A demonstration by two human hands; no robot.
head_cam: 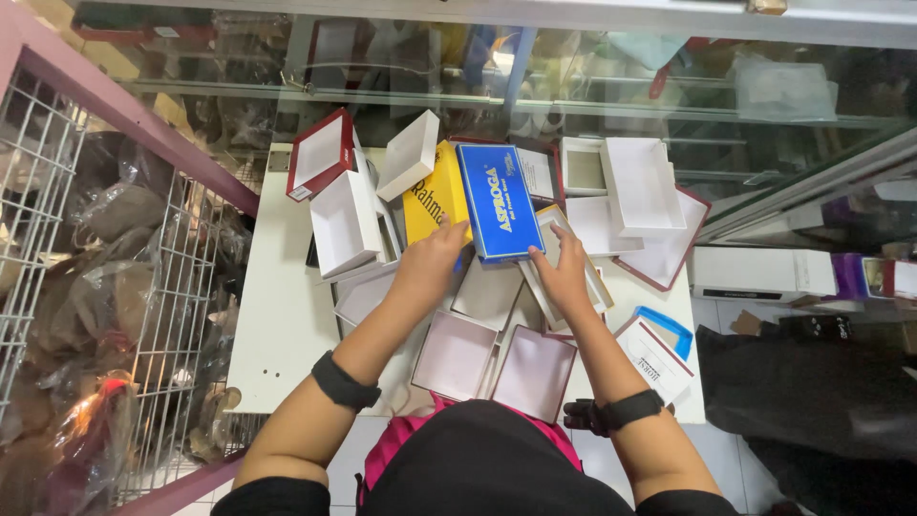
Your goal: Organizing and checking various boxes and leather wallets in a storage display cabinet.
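Head | both hands' grip (435,253) (564,272) clasps blue box (499,201) | white boxes (344,225) empty

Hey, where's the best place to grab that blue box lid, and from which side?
Probably by its two long edges near the end closest to the person: the blue box lid lies flat atop the pile, and the left hand and right hand sit either side there.

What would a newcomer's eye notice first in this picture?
Probably the bright blue box at the table's middle, with the left hand and right hand at its lower corners. A yellow box lies against its left side. Around them, open white boxes crowd the white table.
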